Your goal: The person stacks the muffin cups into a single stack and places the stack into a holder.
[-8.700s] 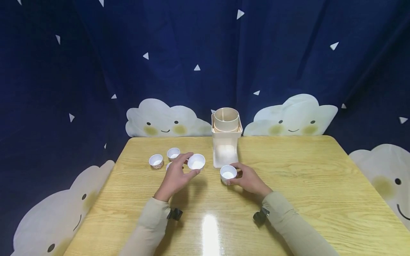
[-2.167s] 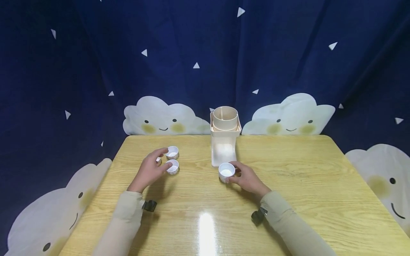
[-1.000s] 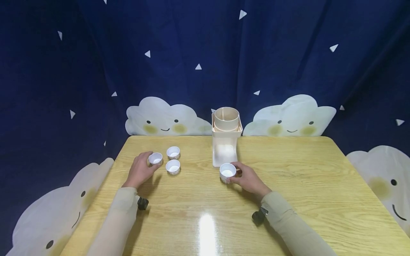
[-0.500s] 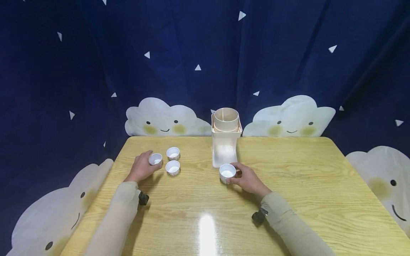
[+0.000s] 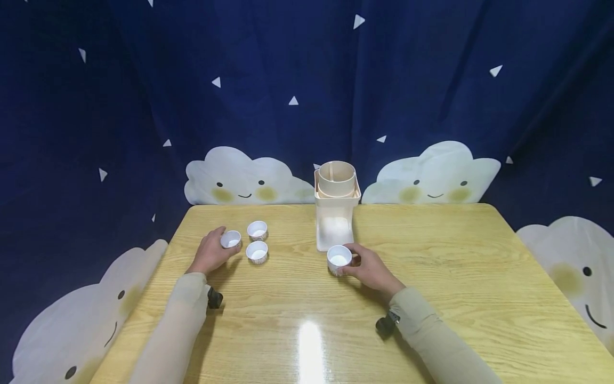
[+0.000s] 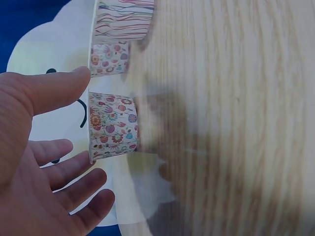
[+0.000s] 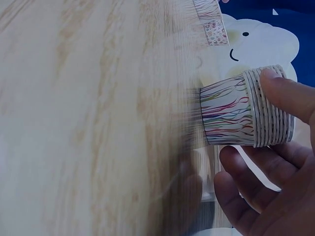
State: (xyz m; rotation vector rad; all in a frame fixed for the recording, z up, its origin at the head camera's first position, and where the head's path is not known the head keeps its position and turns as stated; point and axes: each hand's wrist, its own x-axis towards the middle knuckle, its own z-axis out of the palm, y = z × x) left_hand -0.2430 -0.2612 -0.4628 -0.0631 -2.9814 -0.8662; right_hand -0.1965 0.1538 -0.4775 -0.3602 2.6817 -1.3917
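Observation:
My left hand (image 5: 211, 252) is around a white paper baking cup (image 5: 231, 239) at the left of the table, thumb and fingers at opposite sides of its rim. In the left wrist view that cup (image 6: 114, 125) has a floral print. Just right of it stand two more paper cups, one behind (image 5: 257, 230) and one in front (image 5: 257, 252); the front one is striped. My right hand (image 5: 371, 268) holds a nested stack of paper cups (image 5: 339, 258) with wavy coloured lines. Several rims of this stack (image 7: 268, 105) show between thumb and fingers.
A beige plastic stand (image 5: 335, 224) with a round open tube (image 5: 337, 180) on top stands at the table's back edge, just behind my right hand's stack. The wooden table (image 5: 455, 277) extends to the right. A dark blue cloud-patterned curtain (image 5: 268, 64) hangs behind.
Earlier my left hand held a cup in the air beside the stack. It has since moved left to the leftmost cup and stays there. My right hand has kept its hold on the stack.

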